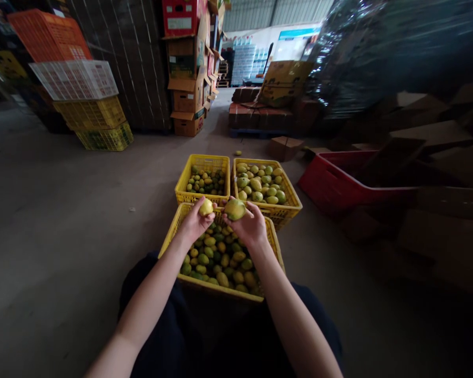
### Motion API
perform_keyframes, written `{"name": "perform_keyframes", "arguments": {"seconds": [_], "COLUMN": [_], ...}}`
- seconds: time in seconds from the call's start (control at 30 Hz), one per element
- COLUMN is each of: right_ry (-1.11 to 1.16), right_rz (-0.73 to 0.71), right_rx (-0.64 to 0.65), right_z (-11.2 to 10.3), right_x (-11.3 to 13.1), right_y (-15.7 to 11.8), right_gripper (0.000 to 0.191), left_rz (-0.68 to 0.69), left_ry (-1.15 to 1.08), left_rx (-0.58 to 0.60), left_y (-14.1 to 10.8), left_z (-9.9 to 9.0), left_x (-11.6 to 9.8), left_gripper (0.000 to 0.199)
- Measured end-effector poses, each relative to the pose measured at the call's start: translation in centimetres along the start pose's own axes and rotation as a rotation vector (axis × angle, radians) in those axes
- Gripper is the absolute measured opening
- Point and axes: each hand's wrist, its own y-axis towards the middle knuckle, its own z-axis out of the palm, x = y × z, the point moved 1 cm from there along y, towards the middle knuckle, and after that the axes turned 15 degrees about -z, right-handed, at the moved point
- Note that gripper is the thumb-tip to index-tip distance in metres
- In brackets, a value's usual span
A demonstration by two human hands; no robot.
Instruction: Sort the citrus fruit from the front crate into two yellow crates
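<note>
A yellow fruit (206,207) is grasped in the left hand (197,220), between thumb and fingers; a larger green-yellow fruit (235,209) is held in the right hand (249,223), on the upturned fingers. The two fruits are held close to each other, above the far part of the near crate (274,242), a yellow one that is filled with loose green and yellow fruits (223,278). Beyond it, two further yellow crates are set side by side: in the far left crate (180,184), smaller fruits (205,181) are contained at a low level; in the far right crate (294,202), larger fruits (262,181) are heaped nearly to the rim. A single small fruit (238,153) is seen on the floor (90,210) behind these crates. To the right, cardboard pieces (429,131) are piled in and around a red bin (327,181). In the left background, orange, white and yellow crates (79,79) are stacked; farther back, cardboard boxes (186,100) are stacked in a column beside a tall dark stack (122,63).
</note>
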Motion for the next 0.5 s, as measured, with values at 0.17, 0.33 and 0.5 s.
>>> {"name": "perform_keyframes", "arguments": {"seconds": [0.17,0.33,0.5], "right_ry": [0.006,-0.066,-0.054], "right_rz": [0.001,-0.010,0.059], "right_rx": [0.019,-0.092,-0.163], "right_z": [0.54,0.13,-0.41], "right_x": [-0.02,-0.09,-0.53], "right_y": [0.03,0.47,0.79], "right_gripper": [0.033,0.020,0.029], "left_rz": [-0.026,-0.007,-0.098], "left_ry": [-0.027,0.048,0.122], "left_rx": [0.069,-0.028,-0.055], "left_y": [-0.28,0.18,0.64], "left_z": [0.30,-0.01,-0.41], "left_x": [-0.34,-0.32,-0.08], "left_gripper": [0.035,0.027,0.047]}}
